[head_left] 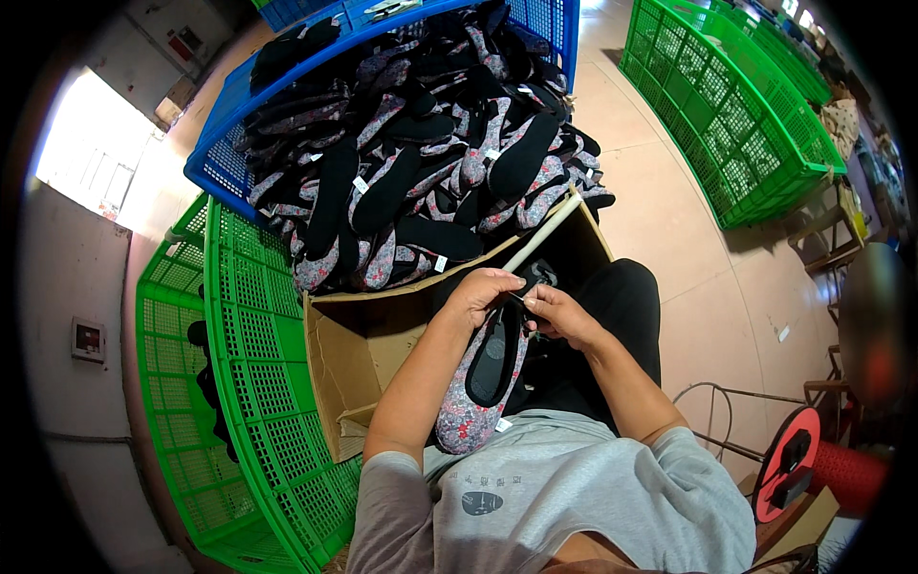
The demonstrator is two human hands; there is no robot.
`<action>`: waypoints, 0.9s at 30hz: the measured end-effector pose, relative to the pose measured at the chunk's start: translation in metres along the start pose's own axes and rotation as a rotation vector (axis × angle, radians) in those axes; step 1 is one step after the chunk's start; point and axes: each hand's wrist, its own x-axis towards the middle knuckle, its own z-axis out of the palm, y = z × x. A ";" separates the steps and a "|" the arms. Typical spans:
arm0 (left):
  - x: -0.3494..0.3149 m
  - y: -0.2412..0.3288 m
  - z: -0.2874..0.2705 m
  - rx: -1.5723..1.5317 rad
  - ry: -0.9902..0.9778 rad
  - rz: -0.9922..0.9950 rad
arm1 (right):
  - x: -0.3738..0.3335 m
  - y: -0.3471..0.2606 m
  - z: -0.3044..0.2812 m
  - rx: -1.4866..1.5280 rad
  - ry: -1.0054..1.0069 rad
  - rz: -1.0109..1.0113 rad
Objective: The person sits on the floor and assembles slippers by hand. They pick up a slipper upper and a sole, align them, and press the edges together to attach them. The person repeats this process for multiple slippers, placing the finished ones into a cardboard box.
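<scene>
- Pale, large-tiled floor point(674, 172) stretches away on the right, under a long row of bright green latticed plastic crates point(727, 115); a grey wall point(76, 277) with a brightly lit opening point(100, 153) stands on the left.
- Heaped in a blue perforated plastic crate point(215, 163) ahead lies a large pile of flower-patterned fabric slippers with black soles point(411, 182), some bearing small white tags.
- Just in front of the pile sits an open brown cardboard box point(335, 359), with a slim off-white rod point(543, 231) slanting across its right part.
- Beside the box, on the left, stand tall green plastic crates with grid walls point(263, 383).
- One grey-and-red floral fabric slipper with a black lining point(461, 421) is over the person's lap, toe toward the body, heel away, a white tag at its side.
- Left hand point(485, 293): grasping this slipper at its heel end.
- Right hand point(562, 316): thumb and fingertips pinching the dark heel edging, close beside the left fingertips; any small separate piece between them cannot be made out.
</scene>
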 end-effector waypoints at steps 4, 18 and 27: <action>-0.002 0.003 0.004 0.000 0.008 -0.008 | -0.001 0.001 0.002 0.008 0.040 0.012; -0.004 -0.010 0.002 0.016 0.117 0.159 | -0.031 0.036 0.020 0.310 0.292 -0.076; -0.048 -0.008 0.014 0.198 0.131 0.431 | -0.038 0.057 0.021 0.352 0.199 -0.175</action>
